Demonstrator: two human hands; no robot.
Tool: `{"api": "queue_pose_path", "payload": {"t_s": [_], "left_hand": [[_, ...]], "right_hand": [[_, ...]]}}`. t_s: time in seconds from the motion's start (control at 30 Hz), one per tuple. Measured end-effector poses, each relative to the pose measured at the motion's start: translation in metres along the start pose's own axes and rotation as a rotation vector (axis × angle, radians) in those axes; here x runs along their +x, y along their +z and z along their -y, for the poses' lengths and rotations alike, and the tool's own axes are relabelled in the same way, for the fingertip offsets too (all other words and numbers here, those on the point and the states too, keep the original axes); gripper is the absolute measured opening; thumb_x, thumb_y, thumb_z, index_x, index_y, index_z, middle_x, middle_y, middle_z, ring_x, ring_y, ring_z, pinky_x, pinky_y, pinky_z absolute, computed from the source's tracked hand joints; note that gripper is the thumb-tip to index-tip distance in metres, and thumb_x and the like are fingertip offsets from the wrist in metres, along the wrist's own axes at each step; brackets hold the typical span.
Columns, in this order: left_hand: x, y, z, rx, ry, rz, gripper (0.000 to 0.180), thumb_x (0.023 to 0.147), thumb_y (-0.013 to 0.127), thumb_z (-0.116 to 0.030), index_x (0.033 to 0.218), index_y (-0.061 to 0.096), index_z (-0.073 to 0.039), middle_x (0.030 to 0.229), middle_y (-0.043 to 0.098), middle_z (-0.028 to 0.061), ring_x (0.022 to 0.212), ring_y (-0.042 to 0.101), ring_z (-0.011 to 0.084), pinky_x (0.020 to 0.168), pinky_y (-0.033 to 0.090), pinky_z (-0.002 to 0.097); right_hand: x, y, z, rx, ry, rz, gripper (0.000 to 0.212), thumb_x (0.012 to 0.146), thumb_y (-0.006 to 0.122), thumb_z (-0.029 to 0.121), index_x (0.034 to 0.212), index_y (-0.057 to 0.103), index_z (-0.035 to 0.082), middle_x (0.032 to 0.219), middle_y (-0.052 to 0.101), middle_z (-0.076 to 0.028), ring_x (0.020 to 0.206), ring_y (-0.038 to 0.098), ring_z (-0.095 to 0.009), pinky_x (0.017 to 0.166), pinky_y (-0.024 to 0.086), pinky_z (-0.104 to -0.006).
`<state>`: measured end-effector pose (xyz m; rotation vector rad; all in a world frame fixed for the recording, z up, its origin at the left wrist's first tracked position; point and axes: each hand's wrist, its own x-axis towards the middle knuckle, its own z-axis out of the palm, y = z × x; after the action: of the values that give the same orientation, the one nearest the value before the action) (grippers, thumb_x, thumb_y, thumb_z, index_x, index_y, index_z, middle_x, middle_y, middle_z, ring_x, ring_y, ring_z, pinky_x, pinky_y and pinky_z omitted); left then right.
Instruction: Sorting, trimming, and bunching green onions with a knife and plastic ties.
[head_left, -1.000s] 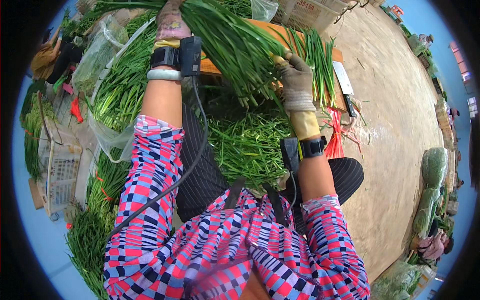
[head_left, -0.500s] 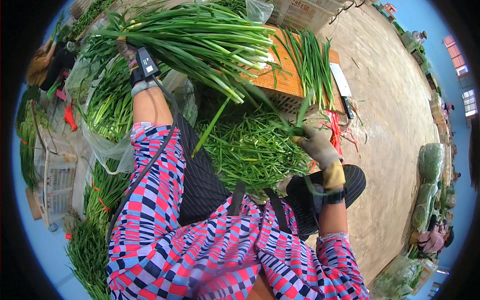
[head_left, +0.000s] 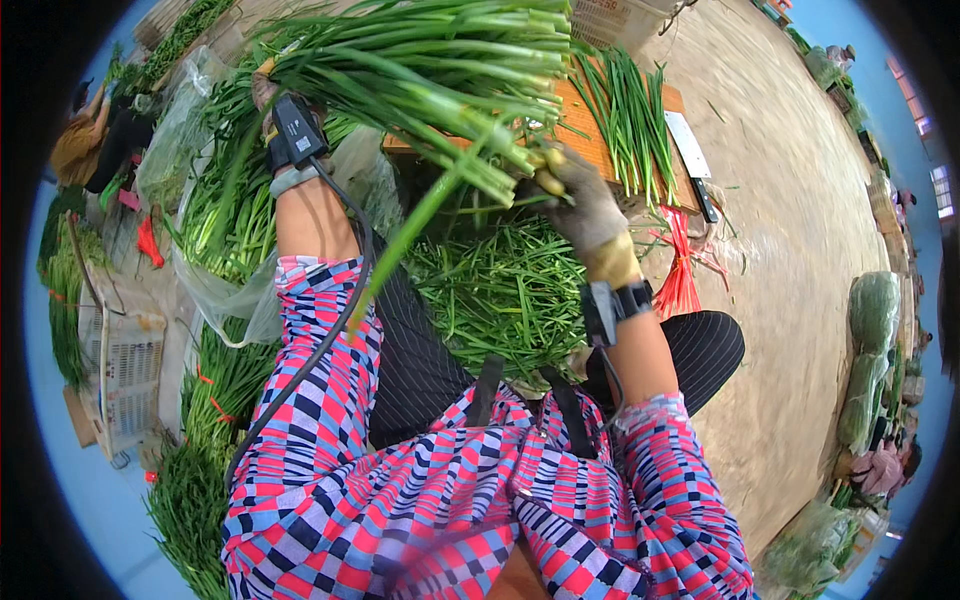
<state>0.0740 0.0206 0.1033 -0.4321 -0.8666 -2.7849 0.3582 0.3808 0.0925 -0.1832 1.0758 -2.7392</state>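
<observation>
My gloved left hand (head_left: 264,92) is closed around the leafy side of a large bunch of garlic chives (head_left: 430,60), holding it up with the pale stem ends toward the right. At those ends is my right hand (head_left: 588,208), in a grey and yellow glove, its fingers bent and pinched on stalks. One loose stalk (head_left: 405,235) slants down from the bunch. Behind, a smaller bunch of garlic chives (head_left: 628,125) lies on an orange-brown wooden board (head_left: 574,112). A cleaver (head_left: 686,145) with a black handle rests along the board's right edge.
Loose green trimmings (head_left: 500,300) are heaped between my knees. Red ties (head_left: 680,270) hang beside the board. More chives (head_left: 225,370) and clear plastic (head_left: 235,300) lie to the left, near a white crate (head_left: 135,350). A person (head_left: 85,140) sits far left; wrapped bundles (head_left: 868,320) line the right.
My right hand has moved up and left from beside the trimmings, where it held a leaf, to the bunch's stem ends. The bunch has shifted slightly right and toward the top.
</observation>
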Motion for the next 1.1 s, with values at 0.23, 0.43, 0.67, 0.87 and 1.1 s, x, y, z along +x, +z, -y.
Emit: {"api": "queue_pose_path", "payload": {"t_s": [0.23, 0.43, 0.67, 0.87, 1.1], "left_hand": [[0.007, -0.018, -0.002, -0.032, -0.101, -0.047, 0.033, 0.083, 0.053, -0.026, 0.106, 0.057, -0.002, 0.098, 0.063, 0.0134, 0.078, 0.061, 0.0269, 0.066, 0.052, 0.0402], [0.003, -0.03, -0.007, -0.048, -0.182, -0.079, 0.036, 0.082, 0.056, -0.028, 0.105, 0.058, 0.0, 0.095, 0.063, 0.0151, 0.077, 0.061, 0.0287, 0.066, 0.052, 0.0417], [0.02, -0.042, 0.001, -0.055, -0.315, -0.074, 0.04, 0.08, 0.059, -0.031, 0.103, 0.058, 0.002, 0.092, 0.063, 0.0172, 0.076, 0.061, 0.0308, 0.066, 0.052, 0.0434], [0.025, -0.047, 0.004, 0.041, -0.3, -0.2, 0.043, 0.077, 0.057, -0.038, 0.102, 0.058, -0.002, 0.094, 0.063, 0.0159, 0.079, 0.061, 0.0307, 0.069, 0.05, 0.0459], [0.015, -0.017, -0.002, 0.099, -0.531, -0.297, 0.041, 0.075, 0.054, -0.037, 0.099, 0.06, -0.004, 0.093, 0.064, 0.0171, 0.079, 0.061, 0.0306, 0.072, 0.051, 0.0436]], "right_hand": [[-0.045, 0.001, 0.03, -0.283, -0.026, -0.158, 0.021, 0.085, 0.059, 0.019, 0.099, 0.056, 0.004, 0.079, 0.056, 0.001, 0.058, 0.044, -0.006, 0.053, 0.036, -0.0184], [-0.08, -0.031, 0.033, -0.654, -0.077, -0.048, 0.066, 0.077, 0.07, 0.032, 0.125, 0.044, -0.006, 0.12, 0.054, -0.014, 0.097, 0.058, -0.02, 0.087, 0.045, -0.0318], [0.026, 0.053, -0.001, -0.962, -0.142, -0.055, 0.048, 0.08, 0.056, 0.018, 0.126, 0.045, 0.006, 0.12, 0.053, -0.014, 0.115, 0.047, -0.03, 0.102, 0.033, -0.037], [0.021, 0.058, -0.009, 0.098, -0.111, -0.255, 0.015, 0.083, 0.049, 0.014, 0.093, 0.054, 0.006, 0.089, 0.058, -0.008, 0.084, 0.056, -0.022, 0.085, 0.045, -0.0365], [-0.084, -0.004, 0.036, -0.442, -0.194, -0.017, 0.021, 0.083, 0.06, 0.02, 0.078, 0.055, 0.001, 0.078, 0.058, -0.007, 0.08, 0.056, -0.022, 0.085, 0.045, -0.0377]]}}
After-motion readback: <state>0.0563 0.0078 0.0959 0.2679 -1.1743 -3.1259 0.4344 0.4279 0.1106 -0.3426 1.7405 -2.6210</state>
